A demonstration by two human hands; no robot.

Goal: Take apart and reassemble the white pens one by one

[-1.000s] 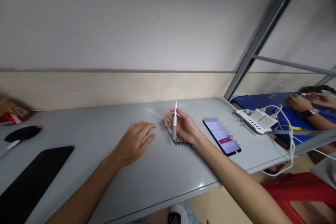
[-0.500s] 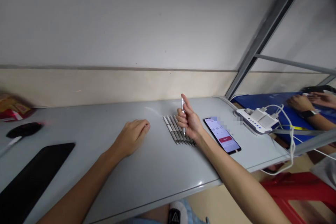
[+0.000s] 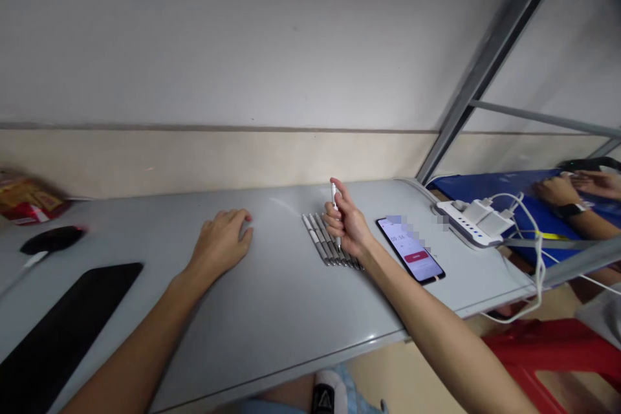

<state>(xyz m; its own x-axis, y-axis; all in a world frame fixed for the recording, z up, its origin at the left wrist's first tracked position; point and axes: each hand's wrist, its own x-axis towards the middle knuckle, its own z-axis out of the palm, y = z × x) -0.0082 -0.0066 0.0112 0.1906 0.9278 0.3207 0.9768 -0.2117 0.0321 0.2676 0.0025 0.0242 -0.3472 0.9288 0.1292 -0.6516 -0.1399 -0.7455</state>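
My right hand (image 3: 348, 223) is wrapped round a white and grey pen (image 3: 334, 193), held upright with its top end showing above my fingers. My index finger rests close to that top end. Under and beside this hand, several matching pens (image 3: 316, 239) lie side by side in a slanted row on the grey table (image 3: 272, 310); my hand hides part of the row. To the left of the pens, my left hand (image 3: 220, 239) lies on the tabletop with nothing in it, thumb and fingers apart.
Right of the pens lies a lit phone (image 3: 411, 249), then a white power strip (image 3: 468, 223) with plugs and cables. A black mat (image 3: 72, 323), a black oval object (image 3: 51, 239) and a red-yellow packet (image 3: 29, 200) lie left. A co-worker's hands (image 3: 557, 193) are beyond the metal frame (image 3: 490, 71).
My left hand has slid left, away from the pens, and its thumb and fingers have parted. My right hand, still round the pen, has shifted only slightly.
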